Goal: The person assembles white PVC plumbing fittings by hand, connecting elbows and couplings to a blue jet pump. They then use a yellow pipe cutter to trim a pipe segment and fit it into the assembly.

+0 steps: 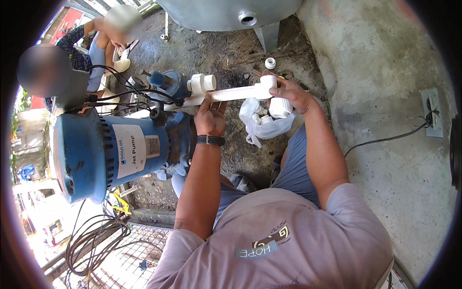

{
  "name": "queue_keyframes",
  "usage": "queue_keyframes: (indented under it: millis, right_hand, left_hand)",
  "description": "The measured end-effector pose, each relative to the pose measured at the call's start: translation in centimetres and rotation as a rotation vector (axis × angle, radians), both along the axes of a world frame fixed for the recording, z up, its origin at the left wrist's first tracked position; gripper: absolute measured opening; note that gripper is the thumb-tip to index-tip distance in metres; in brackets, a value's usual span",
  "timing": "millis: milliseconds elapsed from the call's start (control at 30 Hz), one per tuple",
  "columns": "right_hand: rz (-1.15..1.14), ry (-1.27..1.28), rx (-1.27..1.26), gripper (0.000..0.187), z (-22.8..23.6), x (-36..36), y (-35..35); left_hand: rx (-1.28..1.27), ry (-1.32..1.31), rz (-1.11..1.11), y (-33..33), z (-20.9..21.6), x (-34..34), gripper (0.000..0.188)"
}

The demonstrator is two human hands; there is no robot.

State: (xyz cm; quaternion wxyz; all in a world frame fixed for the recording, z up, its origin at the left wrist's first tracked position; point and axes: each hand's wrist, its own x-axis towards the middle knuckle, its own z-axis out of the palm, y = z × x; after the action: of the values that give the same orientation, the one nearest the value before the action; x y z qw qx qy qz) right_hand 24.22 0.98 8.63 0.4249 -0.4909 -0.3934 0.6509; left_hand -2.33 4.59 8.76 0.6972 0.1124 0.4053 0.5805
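Note:
A white PVC pipe (233, 94) lies roughly level in front of me, with a white pipe elbow (264, 88) at its right end. My left hand (210, 118) grips the pipe from below, fingers curled up around it. At the elbow, my right hand (292, 96) has its thumb and fingers closed on the fitting. Just beyond my left hand, a white union fitting (201, 83) sits beside the blue pump head (174, 85). Under my right hand, a clear plastic bag (263, 126) holds several white fittings, among them a large ribbed one (280, 108).
A blue jet pump motor (86, 154) with black cables stands at my left. A grey metal tank (226, 17) rises ahead; a white ring fitting (270, 63) lies on the dirty floor. The concrete wall (385, 96) bounds my right. Another person (77, 53) sits far left, near coiled cable (91, 245).

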Motion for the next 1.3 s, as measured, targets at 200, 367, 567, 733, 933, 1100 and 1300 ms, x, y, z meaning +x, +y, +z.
queue_keyframes:
  millis: [200,367,567,733,933,1100,1300]
  right_hand:
    - [0.157,0.113,-0.001,0.063,1.7,-0.3,0.0]
    - [0.121,0.185,0.035,0.070,2.4,-0.9,-0.3]
    - [0.095,0.154,0.004,0.055,2.8,-1.5,-0.2]
    - [0.074,0.112,0.012,0.055,3.2,-1.4,-0.2]
    - [0.080,0.098,0.015,0.058,3.2,-1.3,-0.1]
    - [0.084,0.074,0.024,0.052,3.7,-1.3,-0.1]
    - [0.065,0.069,0.017,0.049,3.1,-1.5,0.0]
  left_hand:
    - [-0.065,-0.008,-0.013,0.1,-0.8,-0.8,0.022]
    - [-0.084,-0.008,0.005,0.3,-2.3,-0.7,0.022]
    - [-0.017,0.031,-0.006,-0.3,0.1,-0.4,0.031]
    - [-0.018,0.031,0.003,-0.5,0.7,-0.1,0.032]
    - [-0.017,0.020,-0.003,-0.4,-0.1,-0.2,0.035]
    - [-0.005,0.026,-0.008,-0.4,-0.1,0.0,0.037]
    - [-0.013,0.004,0.005,-0.5,0.2,-0.2,0.035]
